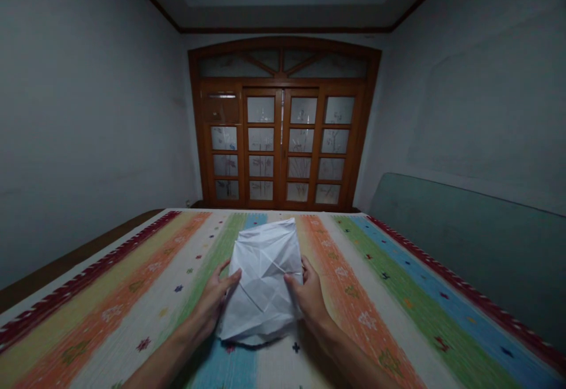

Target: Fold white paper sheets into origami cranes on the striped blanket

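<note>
A creased white paper bag, or folded paper that looks like one, is held up in front of me over the striped cloth. My left hand grips its left edge, thumb on the near face and the other fingers mostly hidden behind. On the opposite edge my right hand has the same hold, its thumb pressed on the paper. The paper's lower edge bulges toward me, and its top right corner rises to a point. Whether anything is inside cannot be seen.
Beneath the hands spreads a colourful striped cloth with small star-like figures. A pale green headboard-like panel runs along the right side. At the far end stand wooden doors with patterned glass panes, between plain walls.
</note>
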The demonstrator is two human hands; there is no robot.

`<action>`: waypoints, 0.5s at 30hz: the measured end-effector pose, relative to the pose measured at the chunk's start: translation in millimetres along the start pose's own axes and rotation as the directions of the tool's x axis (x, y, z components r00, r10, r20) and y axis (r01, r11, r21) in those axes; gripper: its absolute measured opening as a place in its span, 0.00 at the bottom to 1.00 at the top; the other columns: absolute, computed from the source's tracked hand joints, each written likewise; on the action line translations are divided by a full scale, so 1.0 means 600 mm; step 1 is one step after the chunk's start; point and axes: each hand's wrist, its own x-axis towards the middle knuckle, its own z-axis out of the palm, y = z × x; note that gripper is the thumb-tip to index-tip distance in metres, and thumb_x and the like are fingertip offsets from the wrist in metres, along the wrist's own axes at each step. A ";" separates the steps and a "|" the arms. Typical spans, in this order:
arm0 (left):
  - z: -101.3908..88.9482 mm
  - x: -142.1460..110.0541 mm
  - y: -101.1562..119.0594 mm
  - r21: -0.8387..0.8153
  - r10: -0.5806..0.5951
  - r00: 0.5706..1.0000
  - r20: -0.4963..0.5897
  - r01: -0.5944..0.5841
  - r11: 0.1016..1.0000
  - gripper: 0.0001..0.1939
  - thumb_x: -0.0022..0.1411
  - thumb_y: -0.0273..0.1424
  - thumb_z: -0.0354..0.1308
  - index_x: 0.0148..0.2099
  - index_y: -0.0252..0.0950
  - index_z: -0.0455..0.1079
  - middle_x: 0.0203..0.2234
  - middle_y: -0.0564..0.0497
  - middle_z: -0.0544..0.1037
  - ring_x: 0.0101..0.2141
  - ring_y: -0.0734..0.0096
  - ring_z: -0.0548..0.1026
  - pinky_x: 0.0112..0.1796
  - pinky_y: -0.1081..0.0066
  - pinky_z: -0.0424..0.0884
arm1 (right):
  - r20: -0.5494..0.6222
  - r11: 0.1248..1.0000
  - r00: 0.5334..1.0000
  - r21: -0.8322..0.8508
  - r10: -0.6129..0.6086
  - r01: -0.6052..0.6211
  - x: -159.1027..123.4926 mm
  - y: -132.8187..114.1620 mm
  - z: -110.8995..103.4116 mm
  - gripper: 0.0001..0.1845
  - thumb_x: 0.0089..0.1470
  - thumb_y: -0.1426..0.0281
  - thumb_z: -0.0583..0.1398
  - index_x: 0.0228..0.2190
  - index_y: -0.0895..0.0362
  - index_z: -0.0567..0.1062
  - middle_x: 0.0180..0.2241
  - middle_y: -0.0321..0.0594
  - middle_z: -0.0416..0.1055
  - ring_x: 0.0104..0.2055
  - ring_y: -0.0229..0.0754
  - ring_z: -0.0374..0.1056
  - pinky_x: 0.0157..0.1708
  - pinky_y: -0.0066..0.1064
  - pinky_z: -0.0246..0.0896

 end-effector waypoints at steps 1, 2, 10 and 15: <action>0.000 0.000 0.011 -0.039 0.000 1.000 -0.008 0.000 0.999 0.38 0.59 0.49 0.68 0.64 0.35 0.64 0.43 0.38 0.85 0.41 0.50 0.85 0.44 0.55 0.81 | -0.012 1.000 1.000 0.001 -0.023 0.023 0.000 -0.009 -0.001 0.27 0.47 0.66 0.61 0.50 0.59 0.70 0.51 0.53 0.77 0.52 0.56 0.75 0.53 0.44 0.71; 0.000 0.001 0.022 -0.075 0.005 1.000 -0.018 -0.006 0.997 0.39 0.58 0.49 0.69 0.64 0.35 0.64 0.44 0.38 0.84 0.41 0.50 0.85 0.43 0.55 0.81 | -0.020 0.999 0.999 0.001 -0.044 0.044 0.000 -0.017 -0.001 0.26 0.48 0.65 0.61 0.50 0.58 0.70 0.50 0.52 0.77 0.52 0.56 0.74 0.54 0.43 0.70; -0.001 -0.015 0.072 -0.168 0.069 0.994 -0.082 -0.082 0.982 0.36 0.47 0.45 0.74 0.54 0.33 0.72 0.51 0.40 0.82 0.51 0.47 0.79 0.51 0.58 0.76 | 0.012 0.998 0.998 0.007 -0.056 0.056 0.011 -0.006 -0.015 0.31 0.43 0.61 0.67 0.50 0.55 0.70 0.49 0.51 0.77 0.53 0.57 0.73 0.54 0.46 0.69; 0.005 -0.033 0.049 -0.130 0.031 0.997 -0.077 -0.041 0.991 0.36 0.42 0.45 0.75 0.51 0.31 0.76 0.46 0.38 0.84 0.48 0.42 0.81 0.47 0.54 0.78 | 0.084 1.000 0.996 -0.002 0.016 -0.015 0.005 0.026 -0.022 0.36 0.35 0.56 0.72 0.47 0.56 0.75 0.46 0.54 0.80 0.49 0.61 0.76 0.51 0.51 0.70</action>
